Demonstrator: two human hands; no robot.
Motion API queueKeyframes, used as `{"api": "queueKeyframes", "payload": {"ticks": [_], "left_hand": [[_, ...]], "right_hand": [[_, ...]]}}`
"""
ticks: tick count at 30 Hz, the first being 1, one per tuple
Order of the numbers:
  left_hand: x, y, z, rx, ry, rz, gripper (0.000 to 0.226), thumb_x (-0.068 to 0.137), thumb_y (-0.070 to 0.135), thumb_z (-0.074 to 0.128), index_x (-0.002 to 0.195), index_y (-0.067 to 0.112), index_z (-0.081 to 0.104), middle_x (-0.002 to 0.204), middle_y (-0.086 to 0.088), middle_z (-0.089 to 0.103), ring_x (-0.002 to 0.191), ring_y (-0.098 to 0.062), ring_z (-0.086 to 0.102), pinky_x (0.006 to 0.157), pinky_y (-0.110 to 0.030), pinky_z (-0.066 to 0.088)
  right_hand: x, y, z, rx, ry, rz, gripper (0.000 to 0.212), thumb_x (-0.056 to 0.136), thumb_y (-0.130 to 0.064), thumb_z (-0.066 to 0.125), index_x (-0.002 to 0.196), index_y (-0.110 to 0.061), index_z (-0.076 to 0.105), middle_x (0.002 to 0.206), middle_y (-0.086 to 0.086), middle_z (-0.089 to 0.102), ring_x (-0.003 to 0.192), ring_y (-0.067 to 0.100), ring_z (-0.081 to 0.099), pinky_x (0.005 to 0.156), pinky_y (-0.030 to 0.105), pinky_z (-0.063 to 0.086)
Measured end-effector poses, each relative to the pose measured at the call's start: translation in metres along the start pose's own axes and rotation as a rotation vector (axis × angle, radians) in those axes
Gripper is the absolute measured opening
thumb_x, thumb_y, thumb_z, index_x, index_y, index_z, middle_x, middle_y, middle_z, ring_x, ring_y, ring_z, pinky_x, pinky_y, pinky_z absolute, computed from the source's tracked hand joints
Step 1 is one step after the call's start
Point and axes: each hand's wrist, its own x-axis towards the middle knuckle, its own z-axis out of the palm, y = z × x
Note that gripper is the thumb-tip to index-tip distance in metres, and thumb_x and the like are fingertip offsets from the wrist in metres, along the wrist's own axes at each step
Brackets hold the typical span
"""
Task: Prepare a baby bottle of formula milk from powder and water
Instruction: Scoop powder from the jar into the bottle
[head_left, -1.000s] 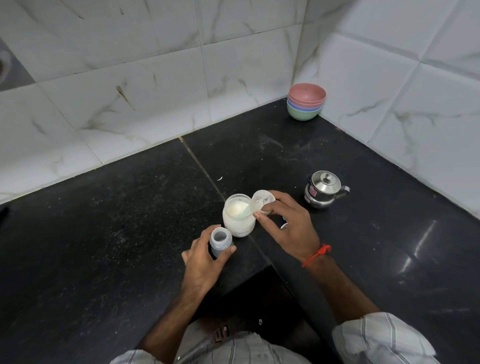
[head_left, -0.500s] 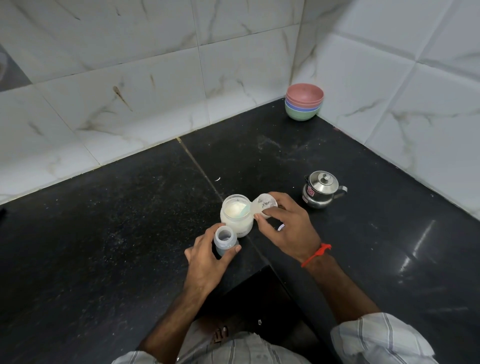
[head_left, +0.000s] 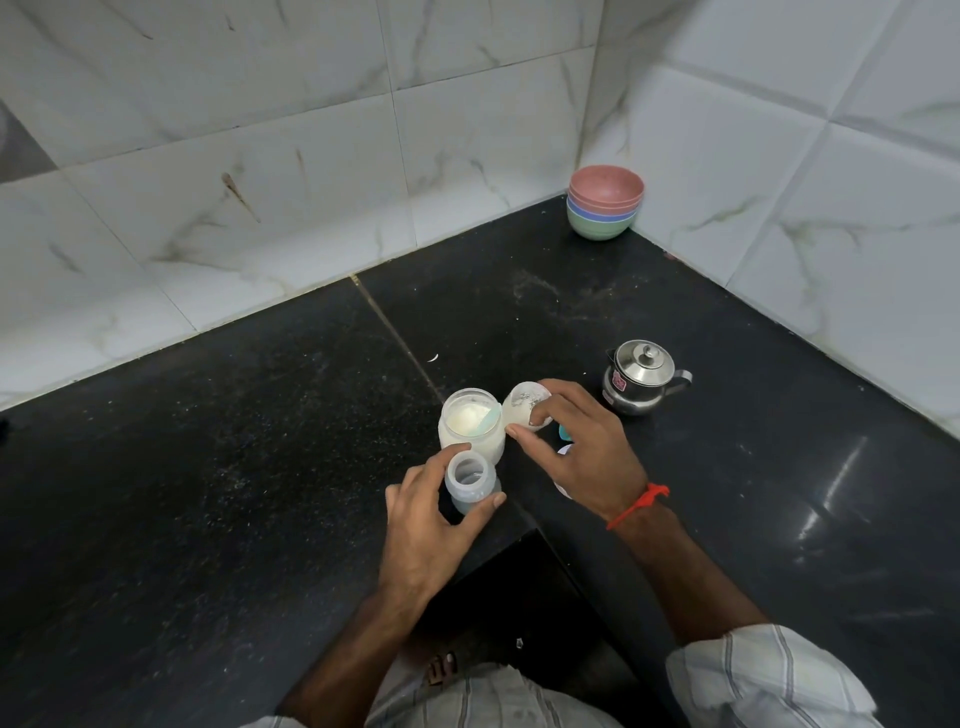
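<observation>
An open jar of white formula powder (head_left: 471, 425) stands on the black counter (head_left: 208, 493), with a pale green scoop (head_left: 490, 417) leaning inside it. Right in front of the jar is the clear baby bottle (head_left: 470, 481), uncapped; my left hand (head_left: 431, 525) grips it between thumb and fingers. My right hand (head_left: 576, 447) holds the jar's white lid (head_left: 524, 407) tilted just right of the jar. Some water seems to sit low in the bottle.
A small steel kettle (head_left: 641, 376) stands right of my right hand. Stacked coloured bowls (head_left: 605, 208) sit in the far corner against the tiled wall. Small teal and white parts (head_left: 565, 434) lie partly hidden under my right hand. The counter edge drops off near my body.
My left hand has brought the bottle a little closer to the jar. My right hand with the lid has barely shifted.
</observation>
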Motion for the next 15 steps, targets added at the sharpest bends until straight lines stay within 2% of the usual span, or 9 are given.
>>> {"api": "queueKeyframes", "payload": {"ticks": [3,5,7,9,11,15], "left_hand": [[0.001,0.011,0.0,0.001,-0.019,0.035,0.062,0.076,0.068,0.069,0.131,0.043,0.054,0.123,0.032,0.058,0.116,0.004,0.049,0.096,-0.015,0.029],[0.003,0.016,0.0,0.02,-0.031,0.059,0.063,0.076,0.072,0.065,0.131,0.044,0.054,0.124,0.029,0.059,0.115,0.003,0.05,0.098,-0.02,0.032],[0.005,0.022,0.0,0.034,-0.035,0.069,0.064,0.075,0.073,0.064,0.131,0.045,0.052,0.124,0.029,0.058,0.113,0.003,0.048,0.098,-0.027,0.037],[0.008,0.028,0.0,0.021,-0.04,0.071,0.063,0.075,0.068,0.07,0.131,0.045,0.052,0.12,0.033,0.054,0.109,0.01,0.045,0.099,-0.031,0.039],[0.011,0.032,0.002,-0.029,-0.046,0.08,0.061,0.076,0.059,0.077,0.13,0.043,0.054,0.122,0.033,0.056,0.114,0.015,0.046,0.102,-0.033,0.043],[0.018,0.043,0.006,-0.126,-0.051,0.086,0.065,0.076,0.049,0.084,0.133,0.034,0.058,0.131,0.021,0.062,0.122,0.0,0.057,0.098,-0.036,0.057]], "right_hand": [[0.0,-0.003,-0.004,0.011,-0.022,0.024,0.032,0.088,-0.037,0.074,0.09,-0.008,0.061,0.116,0.008,0.067,0.106,0.012,0.063,0.094,0.013,0.049],[0.0,-0.006,-0.007,0.064,-0.048,0.084,0.035,0.087,-0.039,0.075,0.099,-0.014,0.055,0.121,0.003,0.065,0.109,0.011,0.064,0.093,0.024,0.055],[0.001,-0.008,-0.012,0.13,-0.086,0.149,0.043,0.085,-0.034,0.081,0.113,-0.02,0.051,0.126,-0.003,0.063,0.113,0.011,0.066,0.096,0.027,0.056],[0.001,-0.01,-0.017,0.163,-0.111,0.165,0.057,0.083,-0.027,0.085,0.127,-0.019,0.05,0.129,-0.005,0.061,0.117,0.007,0.064,0.102,0.022,0.052],[0.001,-0.011,-0.024,0.139,-0.113,0.142,0.06,0.083,-0.023,0.086,0.132,-0.013,0.052,0.129,-0.004,0.059,0.117,0.006,0.061,0.103,0.017,0.05],[0.003,-0.016,-0.04,0.072,-0.132,0.063,0.055,0.085,-0.023,0.083,0.129,-0.01,0.054,0.128,0.001,0.058,0.116,0.004,0.057,0.101,0.014,0.047]]}}
